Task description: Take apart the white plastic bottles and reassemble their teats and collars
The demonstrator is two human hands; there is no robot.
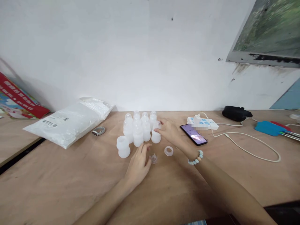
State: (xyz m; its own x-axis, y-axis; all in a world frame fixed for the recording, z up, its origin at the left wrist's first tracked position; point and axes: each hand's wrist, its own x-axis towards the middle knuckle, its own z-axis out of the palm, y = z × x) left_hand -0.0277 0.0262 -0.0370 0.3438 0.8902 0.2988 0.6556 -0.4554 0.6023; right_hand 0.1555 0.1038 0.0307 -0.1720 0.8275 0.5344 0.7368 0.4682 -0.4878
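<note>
Several small white baby bottles (138,134) with clear domed caps stand grouped upright on the wooden table. My right hand (167,131), a beaded bracelet on its wrist, is closed around the upper part of the bottle at the group's right end (156,137). My left hand (139,164) rests on the table in front, fingers bent and apart. Beside its thumb lies a small clear piece that looks like a bottle teat (153,159). A translucent collar ring (168,151) lies to the right of it. At the group's front left stands an uncapped bottle (123,147).
A white plastic package (70,120) and a grey wristband (98,131) lie left. Right are a phone (194,135), a power strip (211,124) with a trailing white cable (255,136), a black case (235,113) and blue spatulas (267,127). A wall (150,62) borders the table's back.
</note>
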